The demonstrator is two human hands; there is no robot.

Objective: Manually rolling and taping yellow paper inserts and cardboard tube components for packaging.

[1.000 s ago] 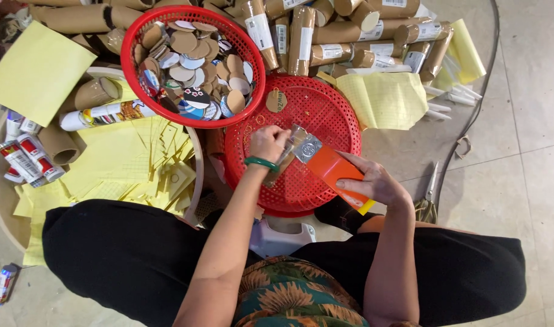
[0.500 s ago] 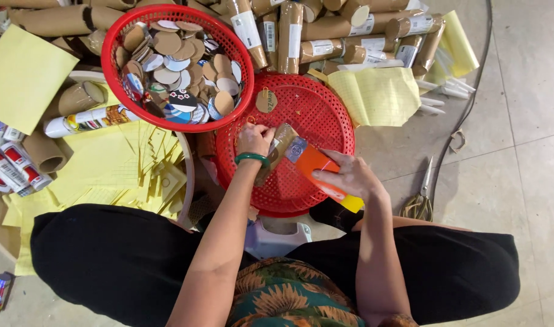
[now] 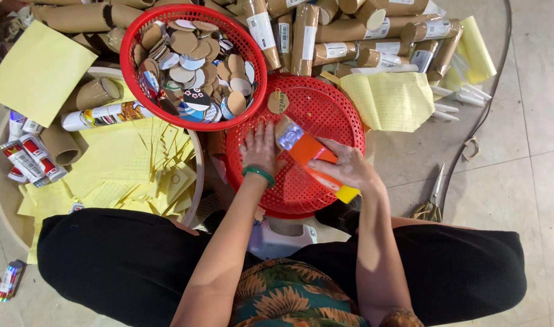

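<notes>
Pretty cluttered floor from where I'm watching. Up top there's a red basket (image 3: 131, 66) full of round cardboard discs (image 3: 192, 60), and its rim overlaps the edge of an upturned red mesh tray (image 3: 325, 109) sitting right in front of the person's knees. Behind both is a heap of brown cardboard tubes (image 3: 325, 36), with a yellow lined sheet (image 3: 389, 100) lying against the tray's right side. A pile of yellow paper scraps (image 3: 131, 175) fills the left, with a few glue sticks (image 3: 28, 157) near it. Scissors (image 3: 434, 197) lie on the tiles off to the right, well apart from the hands.

The thing being worked is an orange-handled tool (image 3: 310, 157) with a yellow end, resting on the mesh tray. Its long axis runs diagonally: the shiny silver head points up-left toward the basket, the yellow tip down-right toward the person's right knee. A single cardboard disc (image 3: 278, 101) sits just beyond the head.

The right hand (image 3: 346, 166) is wrapped around the orange handle. The left hand (image 3: 262, 148), green bracelet at the wrist, lies flat with fingers spread on the tray, just beside the silver head, holding nothing.
</notes>
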